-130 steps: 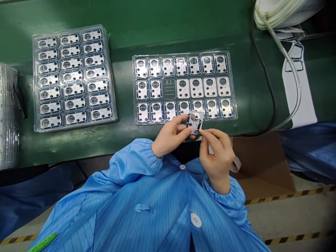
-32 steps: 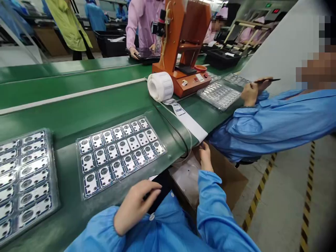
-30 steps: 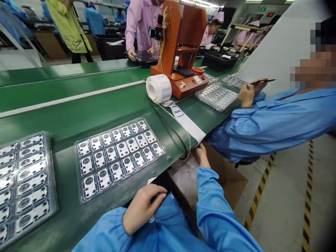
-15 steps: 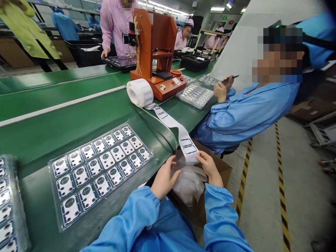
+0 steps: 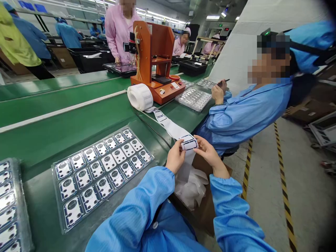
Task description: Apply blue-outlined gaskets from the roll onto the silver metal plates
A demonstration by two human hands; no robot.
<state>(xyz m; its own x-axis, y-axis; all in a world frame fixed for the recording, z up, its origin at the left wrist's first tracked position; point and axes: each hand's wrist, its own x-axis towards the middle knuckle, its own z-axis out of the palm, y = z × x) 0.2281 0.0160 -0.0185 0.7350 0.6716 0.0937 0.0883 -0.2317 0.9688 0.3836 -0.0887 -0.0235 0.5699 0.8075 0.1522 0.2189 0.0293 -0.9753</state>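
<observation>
A white strip of adhesive labels (image 5: 174, 130) with dark-outlined frames runs from the label roll (image 5: 140, 97) on the green bench to my hands. My left hand (image 5: 176, 155) pinches the strip's left edge. On the opposite edge, my right hand (image 5: 208, 153) closes with thumb and fingers, and the strip bends over between the two hands. Its tail hangs down toward a cardboard box (image 5: 207, 196) holding crumpled translucent backing paper (image 5: 191, 189). Left of my hands lies a clear tray (image 5: 103, 175) with rows of white plates, each with a round window.
An orange press (image 5: 157, 59) stands behind the roll. Another tray of plates (image 5: 12, 206) lies at the far left. To the right, a co-worker in blue (image 5: 244, 105) sits close by, with a further tray (image 5: 194, 99) before them. A black cable (image 5: 152, 127) crosses the bench.
My left hand has risen and come right to grip the strip. My right hand has moved up slightly, still on it. The strip's end now bends over and hangs lower.
</observation>
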